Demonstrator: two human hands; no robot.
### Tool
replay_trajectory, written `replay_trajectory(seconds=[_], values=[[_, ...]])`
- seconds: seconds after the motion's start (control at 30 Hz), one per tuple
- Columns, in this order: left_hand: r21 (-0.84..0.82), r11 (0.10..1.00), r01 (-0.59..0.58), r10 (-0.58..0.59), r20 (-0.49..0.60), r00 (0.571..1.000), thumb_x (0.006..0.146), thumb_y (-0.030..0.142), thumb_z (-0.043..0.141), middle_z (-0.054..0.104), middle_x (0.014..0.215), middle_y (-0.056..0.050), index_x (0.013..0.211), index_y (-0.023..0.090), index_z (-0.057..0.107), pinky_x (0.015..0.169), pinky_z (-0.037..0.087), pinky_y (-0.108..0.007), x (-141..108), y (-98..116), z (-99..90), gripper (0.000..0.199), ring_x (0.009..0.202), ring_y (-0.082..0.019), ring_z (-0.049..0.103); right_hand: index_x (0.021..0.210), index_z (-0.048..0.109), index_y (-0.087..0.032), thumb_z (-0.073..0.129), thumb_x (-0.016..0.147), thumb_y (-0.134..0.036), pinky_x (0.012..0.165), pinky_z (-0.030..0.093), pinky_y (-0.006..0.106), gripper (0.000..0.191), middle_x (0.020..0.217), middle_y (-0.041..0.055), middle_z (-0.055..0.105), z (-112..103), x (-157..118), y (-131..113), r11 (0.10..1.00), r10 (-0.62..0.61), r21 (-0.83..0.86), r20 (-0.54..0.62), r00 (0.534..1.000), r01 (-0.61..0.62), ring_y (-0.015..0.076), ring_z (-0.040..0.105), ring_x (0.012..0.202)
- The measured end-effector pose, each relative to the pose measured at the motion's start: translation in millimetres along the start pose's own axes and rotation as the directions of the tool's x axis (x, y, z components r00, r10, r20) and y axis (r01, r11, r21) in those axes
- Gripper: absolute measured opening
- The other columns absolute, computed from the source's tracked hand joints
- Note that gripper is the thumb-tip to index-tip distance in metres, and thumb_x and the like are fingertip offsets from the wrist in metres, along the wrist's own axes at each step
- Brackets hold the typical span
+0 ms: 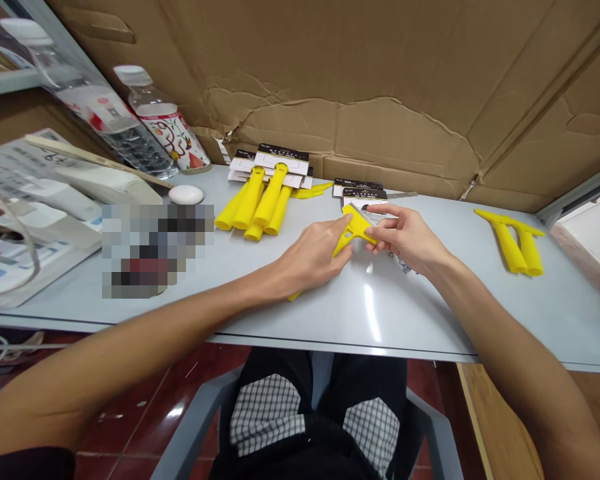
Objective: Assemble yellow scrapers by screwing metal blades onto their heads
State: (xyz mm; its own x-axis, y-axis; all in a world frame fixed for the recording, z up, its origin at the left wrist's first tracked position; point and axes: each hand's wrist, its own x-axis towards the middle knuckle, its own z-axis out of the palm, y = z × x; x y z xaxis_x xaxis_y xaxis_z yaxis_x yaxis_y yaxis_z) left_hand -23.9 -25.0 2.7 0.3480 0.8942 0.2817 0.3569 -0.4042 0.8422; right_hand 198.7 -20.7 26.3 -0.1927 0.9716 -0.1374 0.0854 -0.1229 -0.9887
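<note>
My left hand (310,259) lies over the handle of a yellow plastic scraper (354,230), with the index finger stretched along it. My right hand (405,237) pinches the scraper's wide head from the far side. A thin metal blade (367,215) shows at that head. The handle's end pokes out below my left hand. Beyond them sits a pile of yellow scrapers (260,203) on black-topped card packaging (281,160). Further card packs (363,193) lie just past my right fingers. Another yellow scraper pair (517,243) rests at the table's right side.
The pale grey table (410,313) has a front edge close to my arms. A cardboard sheet (330,87) stands behind it. Several things crowd the left: plastic bottles (165,120), a white oval object (185,195), a blurred patch (155,250) and white office items (95,183).
</note>
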Motion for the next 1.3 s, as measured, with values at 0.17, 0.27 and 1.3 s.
replay_trajectory(seconds=[0.17,0.27,1.3], values=[[0.021,0.999,0.029,-0.028,-0.026,0.999,0.08,0.02,0.084,0.079,0.097,-0.01,0.132,0.02,0.08,0.107,0.049,-0.043,3.5,-3.5,-3.3,0.052,0.108,-0.034,0.072,0.133,0.066,-0.02,0.084,0.094,-0.04,0.077,0.068,0.037,0.047,0.089,0.0051,0.077,0.9,0.5,-3.4,1.0,0.001,-0.002,-0.015,1.0,-0.001,0.0202,0.078,0.074],[-0.002,0.996,0.093,-0.093,-0.065,0.994,0.076,0.021,0.087,0.077,0.096,-0.009,0.128,0.019,0.082,0.093,0.055,-0.04,9.1,-2.8,-7.2,0.052,0.089,-0.028,0.071,0.119,0.069,-0.022,0.074,0.099,-0.058,0.067,0.065,0.034,0.042,0.093,0.0073,0.076,-10.8,4.8,-6.9,0.992,-0.087,-0.104,-0.117,0.989,0.075,0.0191,0.076,0.072],[-0.71,0.48,0.515,-0.026,0.576,0.817,0.066,0.027,0.078,0.058,0.059,0.005,0.074,0.019,0.054,0.024,0.028,-0.02,25.6,-26.4,-13.2,0.026,0.029,-0.006,0.035,0.123,0.074,-0.026,0.075,0.09,-0.032,0.073,0.048,0.04,0.034,0.114,0.0061,0.079,-100.2,14.4,-9.6,0.183,-0.146,-0.96,-0.239,0.96,-0.212,0.0292,0.07,0.103]])
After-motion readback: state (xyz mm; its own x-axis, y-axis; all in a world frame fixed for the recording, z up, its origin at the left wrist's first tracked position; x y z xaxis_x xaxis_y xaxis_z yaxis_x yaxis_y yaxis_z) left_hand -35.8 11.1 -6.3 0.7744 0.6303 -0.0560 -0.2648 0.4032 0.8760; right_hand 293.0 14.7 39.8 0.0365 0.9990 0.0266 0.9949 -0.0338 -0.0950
